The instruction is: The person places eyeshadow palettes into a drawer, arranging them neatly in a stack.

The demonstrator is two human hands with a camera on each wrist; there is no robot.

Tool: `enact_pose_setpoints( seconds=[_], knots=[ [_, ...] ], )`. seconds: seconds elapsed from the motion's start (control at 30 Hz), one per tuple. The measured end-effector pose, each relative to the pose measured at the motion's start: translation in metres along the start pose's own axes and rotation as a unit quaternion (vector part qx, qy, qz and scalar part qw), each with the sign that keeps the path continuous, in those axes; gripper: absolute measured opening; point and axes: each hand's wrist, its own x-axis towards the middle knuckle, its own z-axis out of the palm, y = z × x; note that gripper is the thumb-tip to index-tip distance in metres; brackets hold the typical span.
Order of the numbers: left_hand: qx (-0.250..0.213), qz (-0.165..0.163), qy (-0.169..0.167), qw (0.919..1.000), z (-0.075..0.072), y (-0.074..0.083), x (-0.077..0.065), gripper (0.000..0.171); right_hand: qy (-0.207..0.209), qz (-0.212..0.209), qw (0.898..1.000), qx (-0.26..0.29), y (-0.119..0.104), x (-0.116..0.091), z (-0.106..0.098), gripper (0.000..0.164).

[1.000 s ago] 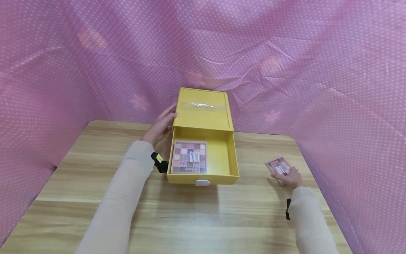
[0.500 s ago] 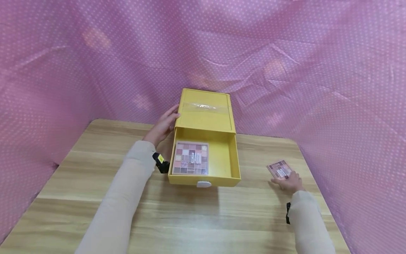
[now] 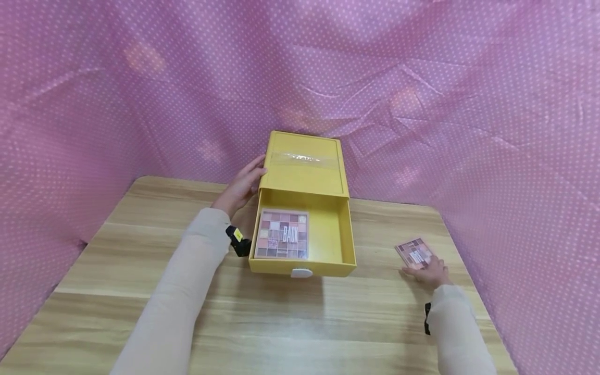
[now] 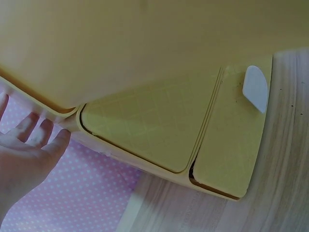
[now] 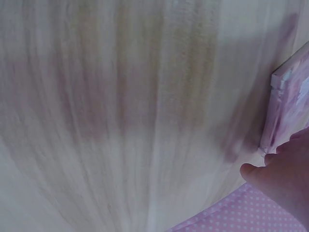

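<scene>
Wood-grain table (image 3: 365, 323) spreads across the lower part of the head view, with an eyeshadow palette (image 3: 411, 251) on it at lower right. The person's right hand (image 3: 432, 271) is at the palette's near right corner, thumb stretched to the left along the near edge; I cannot tell whether it pinches the case or merely touches it. In the right wrist view the thumb tip shows just clear of the palette's corner, at the right edge of the frame.

At the centre stands a yellow drawer unit (image 3: 307, 143), clear tape (image 3: 319, 161) across its top. The left hand (image 3: 240, 187), well apart from the right, rests loosely extended fingers against the unit's left side. The pulled-out drawer (image 3: 330, 229) holds a larger-looking palette lettered BACK (image 3: 283, 234) in its left half, and has a white handle (image 3: 301, 273) in front. The left wrist view shows two more yellow front panels (image 4: 145, 125) below that drawer. Pink dotted cloth (image 3: 300, 62) hangs behind, filling the upper frame.
</scene>
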Motion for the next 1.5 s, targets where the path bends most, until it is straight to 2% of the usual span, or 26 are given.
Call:
enact_pose_setpoints(
  seconds=[0.27,0.53,0.8,1.03,1.2,1.5],
  knots=[
    [-0.002,-0.001,0.002,1.0000,-0.002,0.001,0.001,0.055,0.025,0.020,0.999,0.011,0.004,-0.001,0.010,0.112],
    [0.000,-0.007,0.000,1.0000,-0.002,0.001,0.003,0.055,0.084,0.045,0.995,-0.006,0.009,0.005,0.019,0.103],
    [-0.003,-0.007,0.004,1.0000,-0.002,-0.001,0.005,0.055,0.135,0.052,0.990,-0.002,0.009,0.003,0.027,0.099],
    [-0.005,-0.002,0.002,1.0000,-0.001,0.001,0.004,0.054,0.150,0.070,0.985,0.039,0.005,0.001,0.033,0.098],
    [-0.001,0.000,0.000,1.0000,-0.001,0.002,0.003,0.055,0.164,0.068,0.981,0.079,0.003,0.002,0.036,0.101],
    [-0.001,0.001,-0.004,1.0000,-0.002,0.000,0.003,0.055,0.189,0.064,0.975,0.098,0.002,0.006,0.035,0.101]
  ],
)
